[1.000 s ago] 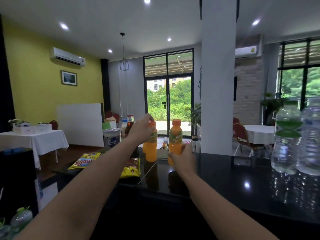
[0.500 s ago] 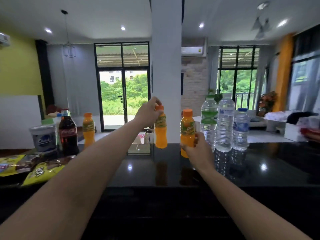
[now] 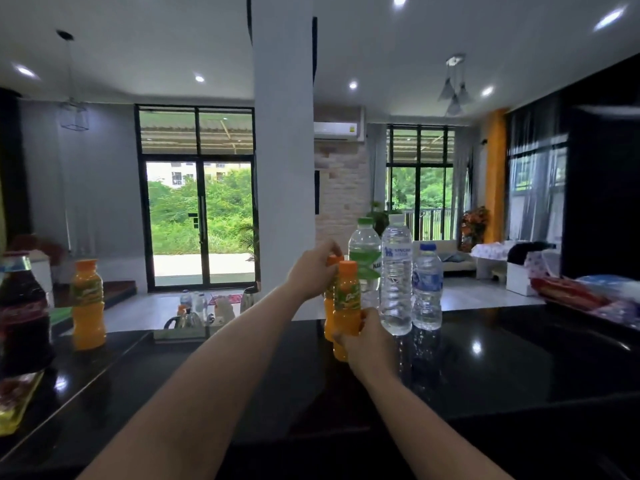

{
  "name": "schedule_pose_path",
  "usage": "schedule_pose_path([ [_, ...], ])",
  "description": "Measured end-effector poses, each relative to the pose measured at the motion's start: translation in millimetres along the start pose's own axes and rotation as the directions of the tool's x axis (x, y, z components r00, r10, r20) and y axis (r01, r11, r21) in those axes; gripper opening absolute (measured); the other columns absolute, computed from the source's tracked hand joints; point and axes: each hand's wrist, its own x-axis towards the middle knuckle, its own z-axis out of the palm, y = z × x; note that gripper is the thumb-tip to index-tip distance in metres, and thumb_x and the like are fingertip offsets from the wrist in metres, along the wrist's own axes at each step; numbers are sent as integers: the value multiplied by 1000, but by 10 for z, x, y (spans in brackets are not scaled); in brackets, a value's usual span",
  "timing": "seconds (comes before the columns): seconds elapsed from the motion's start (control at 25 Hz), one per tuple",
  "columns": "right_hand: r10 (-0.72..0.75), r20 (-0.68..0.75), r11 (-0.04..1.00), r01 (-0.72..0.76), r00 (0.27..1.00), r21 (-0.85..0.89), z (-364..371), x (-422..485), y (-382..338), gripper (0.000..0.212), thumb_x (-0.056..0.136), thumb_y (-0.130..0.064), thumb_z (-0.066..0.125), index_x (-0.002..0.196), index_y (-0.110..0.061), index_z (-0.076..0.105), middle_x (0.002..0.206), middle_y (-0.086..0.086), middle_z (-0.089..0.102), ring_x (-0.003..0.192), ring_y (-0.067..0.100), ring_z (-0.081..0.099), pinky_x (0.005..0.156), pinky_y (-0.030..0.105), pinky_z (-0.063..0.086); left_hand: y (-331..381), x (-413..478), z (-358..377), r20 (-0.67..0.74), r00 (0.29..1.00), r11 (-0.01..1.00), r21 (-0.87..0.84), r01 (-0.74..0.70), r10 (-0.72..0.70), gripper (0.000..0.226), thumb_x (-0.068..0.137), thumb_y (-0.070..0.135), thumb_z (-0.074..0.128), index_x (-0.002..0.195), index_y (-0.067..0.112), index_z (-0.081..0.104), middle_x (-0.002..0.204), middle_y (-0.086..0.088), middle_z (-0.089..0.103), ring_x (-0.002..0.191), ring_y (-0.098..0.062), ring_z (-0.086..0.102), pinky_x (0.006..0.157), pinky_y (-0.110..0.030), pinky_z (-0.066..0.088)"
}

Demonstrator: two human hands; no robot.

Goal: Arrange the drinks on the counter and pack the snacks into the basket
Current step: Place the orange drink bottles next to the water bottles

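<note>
The left hand (image 3: 313, 271) reaches out over the black counter (image 3: 519, 358) and grips the far orange juice bottle (image 3: 329, 306) round its cap and neck, fingers curled over the top. The right hand (image 3: 367, 341) grips the near orange juice bottle (image 3: 346, 299) round its lower body, so the label and cap show above the fingers. The two juice bottles are upright and close together, the near one partly covering the far one, and whether their bases touch the counter cannot be told. Just to their right three water bottles stand in a tight row on the counter: a green-capped water bottle (image 3: 363, 258) behind the juice, a tall clear water bottle (image 3: 396, 282) beside it, and a small blue-capped water bottle (image 3: 427, 289) at the end. Well apart on the left side of the counter stand a third orange juice bottle (image 3: 87, 306) and a dark cola bottle (image 3: 20, 317), with a yellow snack packet (image 3: 14, 403) lying flat in front of the cola. More snack packets (image 3: 568, 294) lie at the far right edge of the counter. A white pillar (image 3: 284, 150) rises behind the counter.
</note>
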Motion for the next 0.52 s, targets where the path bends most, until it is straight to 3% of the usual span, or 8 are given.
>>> schedule_pose_path([
  [0.16,-35,18,998,36,999,-47,115,100,24,35,77,-30,75,101,-24,49,92,-4,65,81,20,63,77,43,54,-162,88,-7,-22,1000,999,-45,-11,10,17,86,20,65,95,30,54,96,1,64,77,-10,63,56,-20,51],
  [0.4,-60,7,993,60,998,-102,179,239,14,31,79,-27,76,97,-22,51,94,-2,63,75,14,55,68,32,46,-194,189,-27,28,997,962,-261,78,-74,10,90,19,60,100,19,61,102,-7,65,84,-19,64,65,-28,56],
  [0.52,-80,-9,987,78,997,-141,190,256,18,35,80,-26,76,99,-22,47,85,-5,58,69,13,51,61,28,38,-177,181,-56,60,994,954,-283,102,-88,7,92,20,57,98,19,61,100,-8,66,88,-20,65,64,-25,54],
])
